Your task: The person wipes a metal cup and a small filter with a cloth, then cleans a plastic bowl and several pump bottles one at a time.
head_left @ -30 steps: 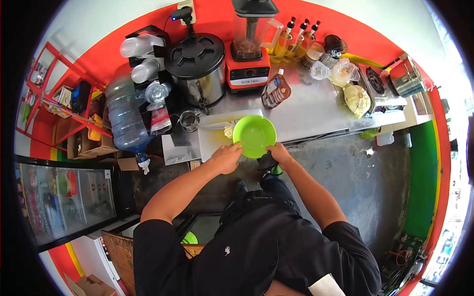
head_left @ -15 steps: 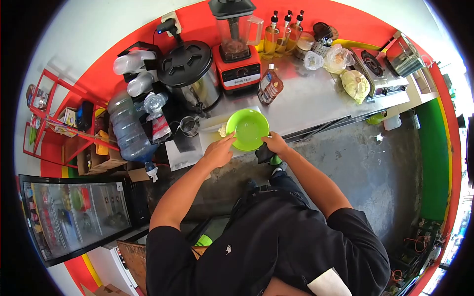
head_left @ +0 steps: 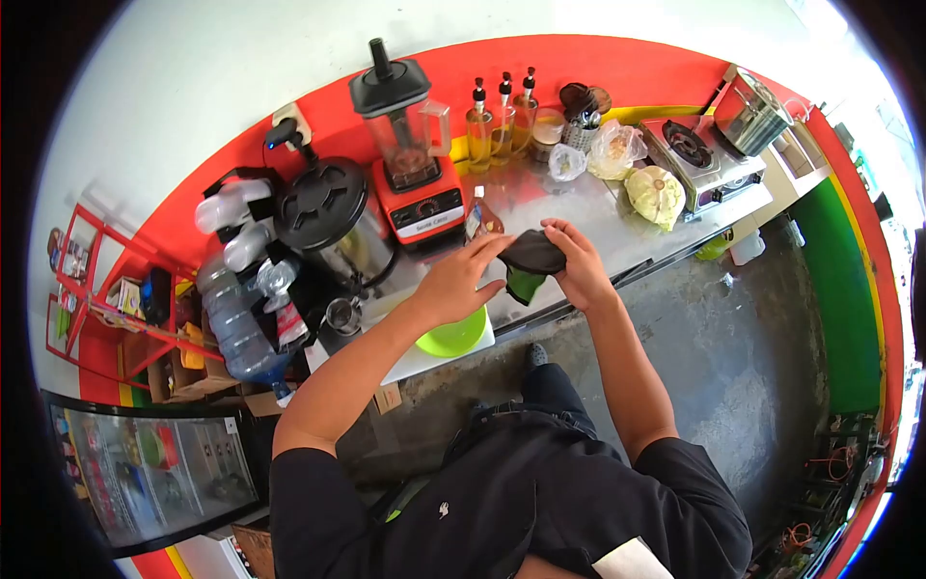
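Note:
A black and green cloth item (head_left: 532,255) hangs in front of me above the counter's front edge. My right hand (head_left: 580,267) grips its right side between thumb and fingers. On its left, my left hand (head_left: 465,278) has its fingers stretched out and thumb apart, with the fingertips at the black part. Below my left hand, a bright green bowl (head_left: 453,338) sits on a white board (head_left: 482,340) at the counter edge, partly hidden by the hand and forearm. A brown sauce bottle (head_left: 481,217) stands behind my left hand.
Along the back are a red blender (head_left: 421,201), a lidded steel container (head_left: 352,241) and pump bottles (head_left: 503,121). To the right are a cabbage (head_left: 656,196) and a gas stove (head_left: 702,159) with a steel pot (head_left: 750,114). A glass-door fridge (head_left: 154,468) stands at left.
Both hands have left the bowl's rim and risen to the right. The cloth item, earlier hanging at my right hand, is now raised between both hands. The view has shifted.

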`<move>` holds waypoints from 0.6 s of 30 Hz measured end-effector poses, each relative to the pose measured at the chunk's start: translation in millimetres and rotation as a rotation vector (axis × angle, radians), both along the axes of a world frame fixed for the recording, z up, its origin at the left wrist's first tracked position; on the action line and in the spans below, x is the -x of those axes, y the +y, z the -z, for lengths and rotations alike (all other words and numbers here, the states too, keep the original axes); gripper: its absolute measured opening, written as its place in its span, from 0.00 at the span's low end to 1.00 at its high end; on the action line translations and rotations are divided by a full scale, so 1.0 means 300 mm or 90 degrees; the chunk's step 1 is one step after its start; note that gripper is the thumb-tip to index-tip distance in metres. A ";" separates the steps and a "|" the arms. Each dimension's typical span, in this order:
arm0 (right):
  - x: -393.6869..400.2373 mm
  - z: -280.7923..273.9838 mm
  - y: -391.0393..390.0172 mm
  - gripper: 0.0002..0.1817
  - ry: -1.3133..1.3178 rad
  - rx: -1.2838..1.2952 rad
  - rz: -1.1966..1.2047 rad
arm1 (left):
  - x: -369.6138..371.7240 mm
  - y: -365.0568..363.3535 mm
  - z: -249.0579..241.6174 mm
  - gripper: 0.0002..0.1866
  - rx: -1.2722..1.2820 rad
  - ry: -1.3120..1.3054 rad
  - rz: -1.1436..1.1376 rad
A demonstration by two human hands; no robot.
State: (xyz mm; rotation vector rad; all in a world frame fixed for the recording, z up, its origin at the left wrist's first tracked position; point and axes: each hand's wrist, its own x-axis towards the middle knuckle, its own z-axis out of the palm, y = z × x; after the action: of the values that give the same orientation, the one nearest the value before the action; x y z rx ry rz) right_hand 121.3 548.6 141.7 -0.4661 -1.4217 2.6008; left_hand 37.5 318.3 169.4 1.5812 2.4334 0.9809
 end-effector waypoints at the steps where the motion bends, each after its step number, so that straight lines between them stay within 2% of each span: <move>1: 0.008 -0.027 0.023 0.14 0.062 0.028 -0.010 | 0.008 0.054 -0.017 0.40 -0.027 0.010 -0.010; 2: 0.024 -0.034 0.057 0.14 0.095 0.051 -0.024 | 0.030 0.109 -0.021 0.46 -0.049 -0.050 0.002; 5: 0.087 -0.087 0.120 0.14 0.141 0.078 -0.025 | 0.116 0.275 0.040 0.47 -0.095 -0.119 -0.045; 7: 0.163 -0.054 0.191 0.15 0.164 0.086 -0.045 | 0.166 0.361 0.052 0.47 -0.129 -0.117 -0.062; 10: 0.266 -0.004 0.302 0.16 0.157 0.046 -0.047 | 0.255 0.464 0.058 0.42 -0.094 -0.039 -0.144; 11: 0.295 0.009 0.346 0.16 0.169 0.053 -0.047 | 0.285 0.493 0.057 0.35 -0.137 -0.051 -0.179; 13: 0.342 0.022 0.437 0.17 0.093 -0.120 -0.054 | 0.362 0.559 0.075 0.23 -0.235 -0.077 -0.251; 14: 0.369 0.024 0.490 0.17 0.077 -0.130 -0.068 | 0.427 0.582 0.105 0.17 -0.258 -0.104 -0.297; 18: 0.482 0.063 0.661 0.13 0.061 -0.178 -0.073 | 0.574 0.644 0.054 0.19 -0.329 -0.132 -0.486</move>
State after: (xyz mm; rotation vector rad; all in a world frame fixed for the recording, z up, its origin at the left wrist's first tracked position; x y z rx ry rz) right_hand -23.2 746.9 122.9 -0.2258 -1.7892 2.4134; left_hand -134.8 511.4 153.1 0.4991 2.7924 1.8848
